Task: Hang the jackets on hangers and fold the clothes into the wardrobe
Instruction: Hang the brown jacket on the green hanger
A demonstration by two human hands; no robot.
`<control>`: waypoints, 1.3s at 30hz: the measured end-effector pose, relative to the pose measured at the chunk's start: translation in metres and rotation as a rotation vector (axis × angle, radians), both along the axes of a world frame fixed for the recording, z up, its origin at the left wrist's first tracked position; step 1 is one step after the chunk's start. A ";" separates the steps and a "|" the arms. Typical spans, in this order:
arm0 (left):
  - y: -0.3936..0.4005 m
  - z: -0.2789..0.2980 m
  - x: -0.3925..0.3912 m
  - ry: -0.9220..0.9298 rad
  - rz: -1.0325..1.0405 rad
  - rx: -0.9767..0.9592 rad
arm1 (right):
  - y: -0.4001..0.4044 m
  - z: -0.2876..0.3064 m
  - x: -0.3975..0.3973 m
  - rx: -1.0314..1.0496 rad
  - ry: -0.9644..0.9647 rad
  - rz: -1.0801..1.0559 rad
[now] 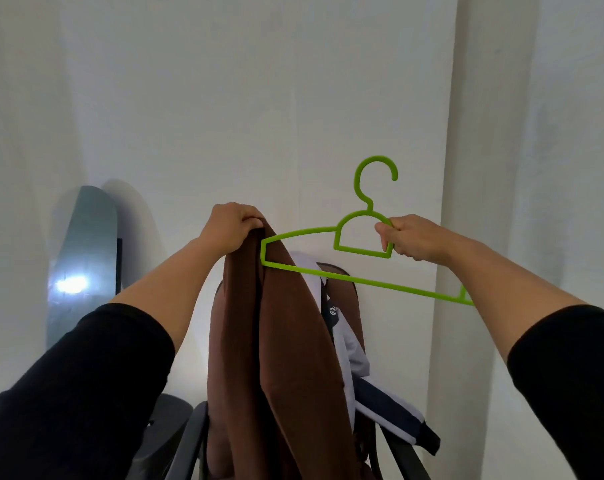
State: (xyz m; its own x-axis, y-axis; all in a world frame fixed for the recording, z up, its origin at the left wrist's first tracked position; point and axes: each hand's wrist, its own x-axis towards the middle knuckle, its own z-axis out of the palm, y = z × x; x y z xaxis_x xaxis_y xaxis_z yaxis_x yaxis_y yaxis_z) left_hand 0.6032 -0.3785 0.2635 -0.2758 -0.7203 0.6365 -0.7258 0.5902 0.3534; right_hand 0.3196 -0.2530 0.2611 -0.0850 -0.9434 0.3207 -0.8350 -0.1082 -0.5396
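Threading the green plastic hanger (328,258) into the brown jacket (276,341) is the step in hand, by my reading. Nearest, below the 2 hands, a white-and-navy garment (359,358) lies draped over a dark chair frame (189,441). The left hand (229,226) bunches the jacket's top edge in curled fingers; the right hand (408,237) grips the hanger's neck loop, hook upward. The hanger's left tip touches the cloth beside the left hand. It would help to spread the shoulder opening, slide that tip inside, then level the hanger. Beyond the left hand, a mirror (82,258) leans against the wall.
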 end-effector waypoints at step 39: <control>-0.019 -0.026 -0.019 -0.153 -0.098 0.063 | -0.020 -0.009 -0.010 -0.092 0.228 -0.068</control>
